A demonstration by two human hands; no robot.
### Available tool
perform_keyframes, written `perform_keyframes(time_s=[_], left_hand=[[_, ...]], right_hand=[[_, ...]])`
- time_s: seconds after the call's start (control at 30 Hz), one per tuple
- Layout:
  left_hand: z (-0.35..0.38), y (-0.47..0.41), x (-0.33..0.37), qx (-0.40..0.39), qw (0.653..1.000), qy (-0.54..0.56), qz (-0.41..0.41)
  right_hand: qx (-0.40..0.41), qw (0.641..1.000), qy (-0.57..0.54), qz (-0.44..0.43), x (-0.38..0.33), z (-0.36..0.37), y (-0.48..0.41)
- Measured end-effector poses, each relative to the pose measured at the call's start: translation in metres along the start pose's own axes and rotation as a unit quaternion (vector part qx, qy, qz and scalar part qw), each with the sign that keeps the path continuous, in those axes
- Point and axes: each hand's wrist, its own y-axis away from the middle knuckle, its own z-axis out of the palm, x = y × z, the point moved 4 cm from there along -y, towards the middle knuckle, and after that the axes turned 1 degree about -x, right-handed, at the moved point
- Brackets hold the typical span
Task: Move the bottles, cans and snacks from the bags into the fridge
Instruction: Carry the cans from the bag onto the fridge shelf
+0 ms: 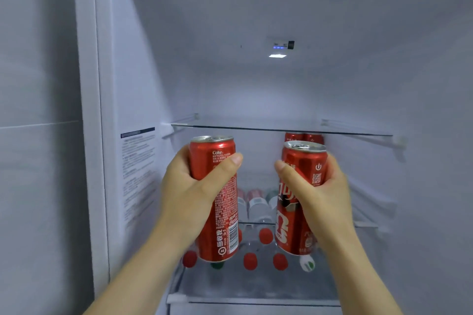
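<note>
Two red cans are up in front of the open fridge! The left can sits upright in the left hand, thumb across the front and fingers wrapped round behind, gripped high on the body so the base is free to set down. The right can is clasped the same way by the right hand, also upright, with a clear gap between the two. Both are in the air at a level just below the glass shelf, not yet resting on anything. At the back right, under that shelf, two more cans stand side by side, and I'd judge that's the row these will join. Lower down, bottles and red caps crowd the shelves, which would explain the cans going higher. Whether those bottles stand or lie is too blurred to tell.
</note>
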Motion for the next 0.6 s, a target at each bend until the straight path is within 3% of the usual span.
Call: perform_keyframes(time_s=[0.23, 0.6], left_hand=[[0.024, -0.031, -0.033, 0.049, 0.999, -0.020, -0.001], [0.042, -0.064, -0.067, 0.034, 0.999, -0.034, 0.002]], right_hand=[[-0.001, 1.000, 0.014, -0.005, 0.039, 0.003, -0.033], [0.006, 0.999, 0.036, -0.001, 0.075, 0.017, -0.059]])
